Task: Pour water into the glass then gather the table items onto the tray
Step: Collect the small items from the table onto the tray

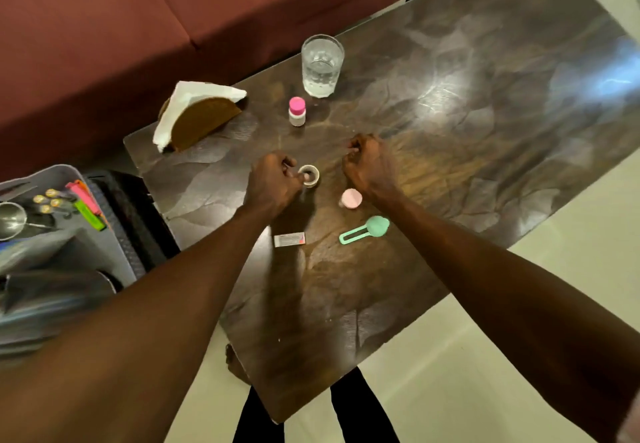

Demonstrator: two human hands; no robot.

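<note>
The left hand [272, 184] is curled, its fingertips pinching the rim of a small round roll of tape [309, 175] that lies flat on the counter [485, 103]. The right hand [369, 163] is closed in a loose fist just above the dark, glossy, marbled surface; whether it holds anything cannot be told (the fingers fold out of sight). Near its wrist sits a pale pink round cap [351, 198], then a mint-green plastic scoop [365, 230] and a small flat white box [290, 239]. Farther off stand a pink-capped white bottle [297, 111] and the ribbed clear glass [322, 65], partly filled with water. A wooden half-round holder [204, 120] grips white napkins. The grey tray [65, 179], cut off at the left edge, holds blurred metal and bright plastic pieces.
</note>
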